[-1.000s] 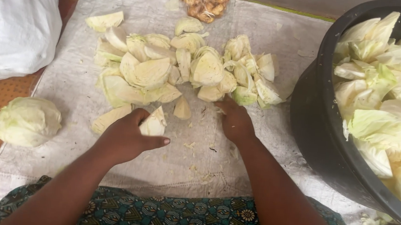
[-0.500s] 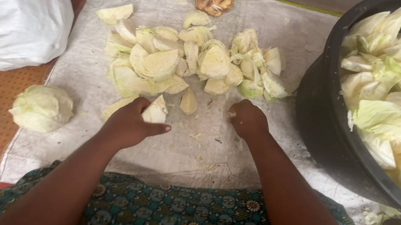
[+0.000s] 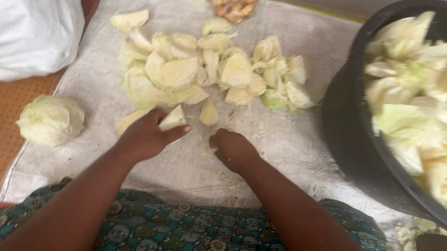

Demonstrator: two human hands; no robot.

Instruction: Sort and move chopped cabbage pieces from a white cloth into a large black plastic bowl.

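Cabbage wedge (image 3: 173, 119) sits mid-cloth (image 3: 285, 145), pinched in left hand (image 3: 146, 136), tip pointing away toward the cut pile (image 3: 211, 72). Right hand (image 3: 232, 149) just beside it, fisted; contents hidden.

A home cooking spot on the floor, shown by cut cabbage pieces (image 3: 206, 77) heaped on a pale woven sack (image 3: 285, 145) beside a large black basin (image 3: 353, 145) filled with cabbage.
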